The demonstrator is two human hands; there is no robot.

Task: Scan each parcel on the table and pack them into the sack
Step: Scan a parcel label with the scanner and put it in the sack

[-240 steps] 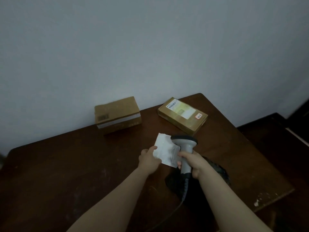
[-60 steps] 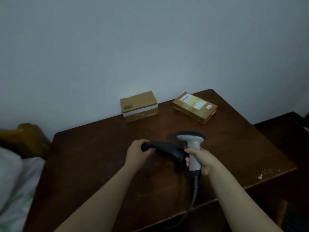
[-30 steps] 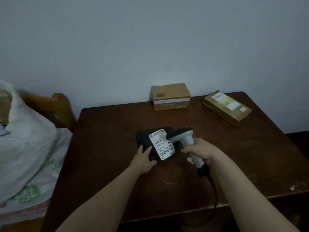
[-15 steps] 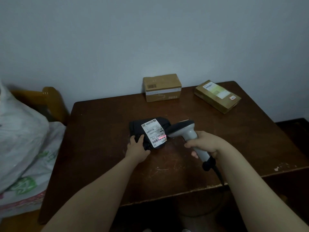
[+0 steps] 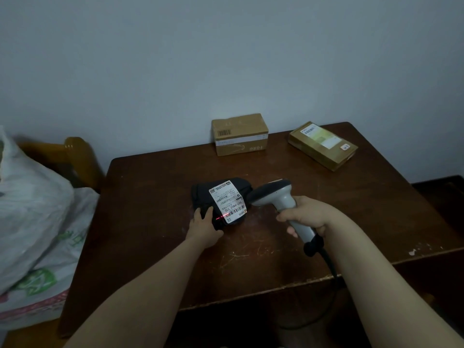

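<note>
A black soft parcel (image 5: 200,194) with a white shipping label lies on the brown table (image 5: 276,247). My left hand (image 5: 204,227) grips its near edge. My right hand (image 5: 306,213) holds a grey barcode scanner (image 5: 275,195) by the handle, its head pointing at the label. A red scan line falls across the label's lower left. Two cardboard boxes stand at the back of the table: a taller one (image 5: 239,134) by the wall and a flat one (image 5: 322,145) at the back right. A white woven sack (image 5: 32,222) bulges at the left.
A wooden chair back (image 5: 72,156) shows behind the sack. The scanner's cable (image 5: 331,270) hangs over the table's front edge. The wall runs right behind the table.
The view has barely shifted over the last half second. The red scan line has slid to the label's lower left edge. Two seconds ago my left hand was turning the black parcel over.
</note>
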